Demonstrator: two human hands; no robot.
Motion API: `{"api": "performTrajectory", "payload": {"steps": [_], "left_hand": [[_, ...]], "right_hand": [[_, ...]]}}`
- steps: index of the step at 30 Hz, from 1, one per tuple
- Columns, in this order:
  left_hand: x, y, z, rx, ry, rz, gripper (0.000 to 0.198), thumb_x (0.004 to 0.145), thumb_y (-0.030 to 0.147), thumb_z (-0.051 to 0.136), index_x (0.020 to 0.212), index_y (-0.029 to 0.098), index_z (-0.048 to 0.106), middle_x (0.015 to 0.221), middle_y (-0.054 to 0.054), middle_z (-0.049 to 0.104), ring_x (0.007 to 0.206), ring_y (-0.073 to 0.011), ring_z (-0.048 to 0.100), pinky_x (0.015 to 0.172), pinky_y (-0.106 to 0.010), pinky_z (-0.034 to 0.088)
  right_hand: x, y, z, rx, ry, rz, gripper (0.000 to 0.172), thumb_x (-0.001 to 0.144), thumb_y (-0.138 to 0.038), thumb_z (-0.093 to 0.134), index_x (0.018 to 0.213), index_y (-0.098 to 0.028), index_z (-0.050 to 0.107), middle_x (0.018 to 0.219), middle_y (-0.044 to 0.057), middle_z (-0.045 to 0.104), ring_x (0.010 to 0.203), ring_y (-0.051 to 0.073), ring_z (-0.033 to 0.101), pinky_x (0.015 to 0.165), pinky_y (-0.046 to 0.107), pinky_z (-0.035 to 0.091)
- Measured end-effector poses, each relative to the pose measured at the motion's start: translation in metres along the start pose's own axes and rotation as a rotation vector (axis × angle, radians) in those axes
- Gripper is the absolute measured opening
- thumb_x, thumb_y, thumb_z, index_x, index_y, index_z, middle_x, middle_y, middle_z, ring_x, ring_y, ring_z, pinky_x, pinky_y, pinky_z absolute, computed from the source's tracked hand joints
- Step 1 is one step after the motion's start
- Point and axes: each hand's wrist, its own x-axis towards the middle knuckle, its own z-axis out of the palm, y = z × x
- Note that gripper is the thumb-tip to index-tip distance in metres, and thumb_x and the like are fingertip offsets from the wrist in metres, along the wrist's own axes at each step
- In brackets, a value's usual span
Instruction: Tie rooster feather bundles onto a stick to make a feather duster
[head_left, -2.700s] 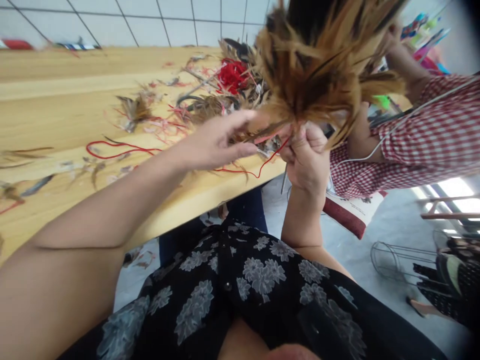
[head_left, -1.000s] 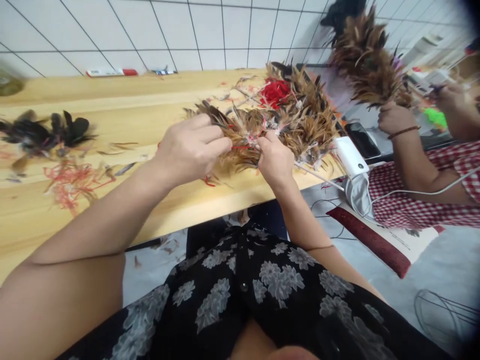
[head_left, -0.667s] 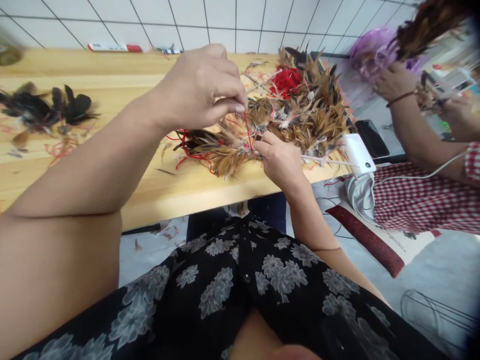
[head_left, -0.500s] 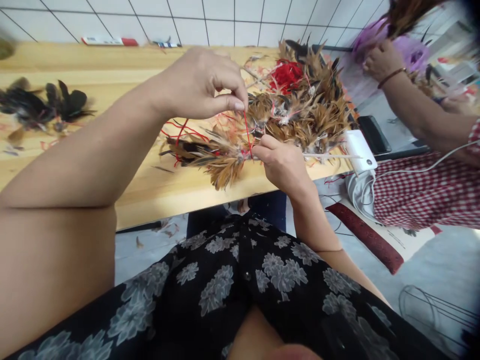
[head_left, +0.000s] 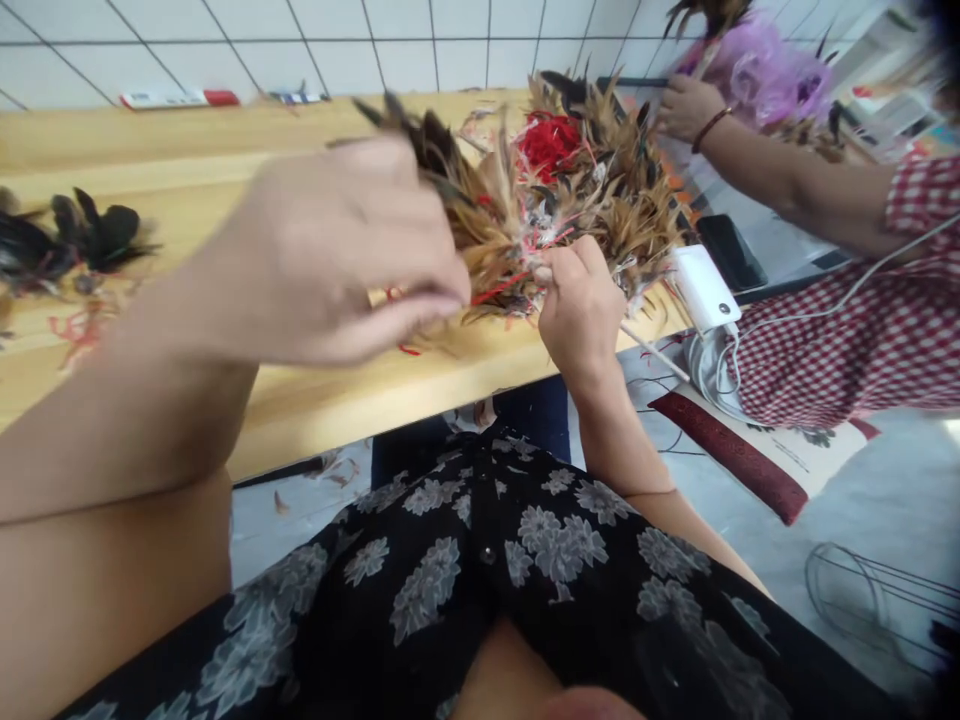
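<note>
My right hand [head_left: 581, 312] is closed around the pale stick [head_left: 658, 356] of a feather duster, whose brown and black feathers [head_left: 480, 215] fan out to the upper left. The stick's bare end juts out below the hand to the right. My left hand [head_left: 360, 255], a little blurred, pinches a red thread [head_left: 499, 289] between thumb and finger. That thread runs taut to the feather bases by my right hand. Part of the table and some of the thread are hidden behind my left hand.
Brown feathers [head_left: 637, 215] and a red thread bundle [head_left: 551, 145] lie beyond my right hand. Black feathers [head_left: 101, 232] are at left, a marker [head_left: 180, 99] by the wall. A white power bank [head_left: 705, 288] and phone [head_left: 731, 252] sit right, near a co-worker's arm [head_left: 780, 185].
My left hand has swung left and nearer, drawing the thread from upright to slanting sideways. The duster has tilted, its feathers now pointing up and its stick end down.
</note>
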Motion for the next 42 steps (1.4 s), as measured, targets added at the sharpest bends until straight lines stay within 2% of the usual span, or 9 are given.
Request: {"api": "performTrajectory", "payload": {"steps": [4, 5, 8, 11, 16, 22, 27, 34, 42], "left_hand": [[-0.017, 0.023, 0.039, -0.095, -0.186, -0.110, 0.034, 0.110, 0.028, 0.046, 0.093, 0.021, 0.074, 0.094, -0.005, 0.077, 0.086, -0.0214, 0.066, 0.082, -0.038, 0.052], [-0.020, 0.023, 0.050, -0.083, -0.142, -0.176, 0.033, 0.110, 0.030, 0.048, 0.094, 0.021, 0.075, 0.098, -0.006, 0.077, 0.091, -0.0231, 0.068, 0.086, -0.039, 0.053], [-0.017, 0.021, 0.081, -0.183, 0.162, -0.476, 0.028, 0.106, 0.038, 0.059, 0.091, 0.020, 0.074, 0.093, -0.006, 0.077, 0.086, -0.0216, 0.068, 0.082, -0.037, 0.055], [-0.002, 0.016, 0.107, -0.557, 0.426, -0.736, 0.040, 0.100, 0.057, 0.068, 0.089, 0.019, 0.071, 0.079, -0.003, 0.070, 0.068, -0.0152, 0.063, 0.062, -0.028, 0.051], [0.021, 0.006, 0.137, -0.835, 0.726, -0.912, 0.051, 0.097, 0.069, 0.068, 0.086, 0.019, 0.064, 0.071, -0.001, 0.059, 0.058, -0.0110, 0.057, 0.051, -0.023, 0.044], [0.026, 0.008, 0.145, -0.824, 0.780, -1.055, 0.044, 0.102, 0.051, 0.068, 0.075, 0.018, 0.061, 0.064, 0.001, 0.055, 0.053, -0.0088, 0.052, 0.048, -0.021, 0.042], [0.022, 0.009, 0.148, -0.650, 0.747, -1.005, 0.045, 0.101, 0.048, 0.071, 0.069, 0.020, 0.059, 0.059, 0.003, 0.050, 0.055, -0.0113, 0.056, 0.055, -0.024, 0.048], [0.018, 0.003, 0.156, -0.536, 0.730, -0.934, 0.050, 0.101, 0.054, 0.069, 0.065, 0.021, 0.057, 0.057, 0.002, 0.051, 0.053, -0.0119, 0.055, 0.054, -0.026, 0.047], [0.023, 0.013, 0.143, -0.517, 0.640, -0.962, 0.052, 0.101, 0.063, 0.065, 0.070, 0.021, 0.063, 0.060, 0.000, 0.058, 0.058, -0.0148, 0.061, 0.062, -0.029, 0.054]], "right_hand": [[0.004, 0.003, 0.010, 0.077, 0.120, 0.061, 0.037, 0.112, -0.032, 0.031, 0.105, -0.020, 0.065, 0.106, 0.010, 0.065, 0.098, 0.021, 0.063, 0.083, 0.033, 0.051], [0.005, 0.004, 0.013, 0.094, 0.143, 0.061, 0.038, 0.112, -0.033, 0.031, 0.106, -0.020, 0.065, 0.106, 0.011, 0.064, 0.099, 0.022, 0.063, 0.084, 0.033, 0.051], [0.005, 0.004, 0.021, 0.112, 0.191, 0.052, 0.039, 0.113, -0.037, 0.030, 0.110, -0.020, 0.064, 0.108, 0.011, 0.064, 0.102, 0.023, 0.063, 0.084, 0.034, 0.052], [0.003, -0.002, 0.026, 0.090, 0.222, 0.048, 0.040, 0.113, -0.036, 0.029, 0.113, -0.019, 0.065, 0.109, 0.012, 0.062, 0.102, 0.022, 0.064, 0.080, 0.031, 0.051], [-0.005, -0.017, 0.029, 0.073, 0.244, 0.088, 0.042, 0.113, -0.034, 0.031, 0.109, -0.018, 0.070, 0.103, 0.012, 0.064, 0.087, 0.019, 0.064, 0.071, 0.029, 0.046], [-0.012, -0.022, 0.031, 0.040, 0.200, 0.134, 0.043, 0.113, -0.032, 0.033, 0.109, -0.018, 0.074, 0.100, 0.012, 0.068, 0.077, 0.017, 0.059, 0.066, 0.030, 0.041], [-0.014, -0.020, 0.033, -0.014, 0.175, 0.116, 0.042, 0.114, -0.030, 0.033, 0.114, -0.018, 0.074, 0.101, 0.011, 0.071, 0.078, 0.015, 0.060, 0.067, 0.029, 0.040], [-0.016, -0.020, 0.034, -0.016, 0.100, 0.123, 0.038, 0.113, -0.025, 0.034, 0.122, -0.018, 0.070, 0.110, 0.011, 0.072, 0.084, 0.014, 0.062, 0.068, 0.027, 0.040], [-0.014, -0.019, 0.032, 0.106, 0.106, 0.100, 0.035, 0.110, -0.025, 0.036, 0.111, -0.020, 0.071, 0.107, 0.011, 0.070, 0.082, 0.016, 0.062, 0.067, 0.028, 0.041]]}}
